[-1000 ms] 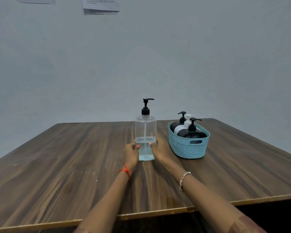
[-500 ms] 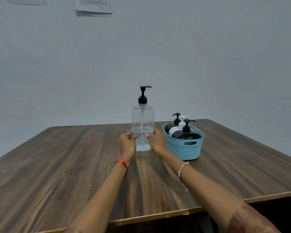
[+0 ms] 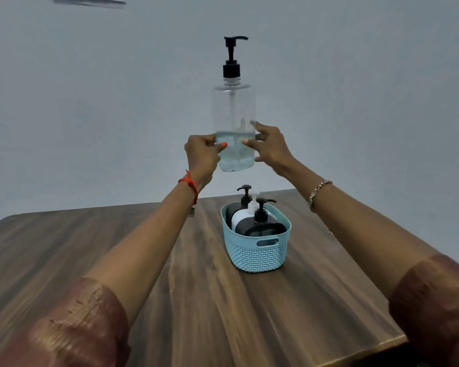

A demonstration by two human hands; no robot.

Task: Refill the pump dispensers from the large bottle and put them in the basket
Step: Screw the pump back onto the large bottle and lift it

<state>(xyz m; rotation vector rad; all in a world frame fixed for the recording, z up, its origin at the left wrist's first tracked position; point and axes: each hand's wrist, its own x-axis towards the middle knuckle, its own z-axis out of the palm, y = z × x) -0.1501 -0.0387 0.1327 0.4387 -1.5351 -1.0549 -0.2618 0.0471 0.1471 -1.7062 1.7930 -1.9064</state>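
Above a wooden tabletop [image 3: 90, 260], your left hand [image 3: 202, 154] and right hand [image 3: 269, 147] gripped the large bottle [image 3: 233, 109] upright in midair; pump dispensers [image 3: 260, 221] sat in the basket [image 3: 255, 254]

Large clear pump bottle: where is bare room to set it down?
The brown wooden table is bare left of the woven blue plastic basket and between it and the near edge. The basket is crowded with three pump dispensers.
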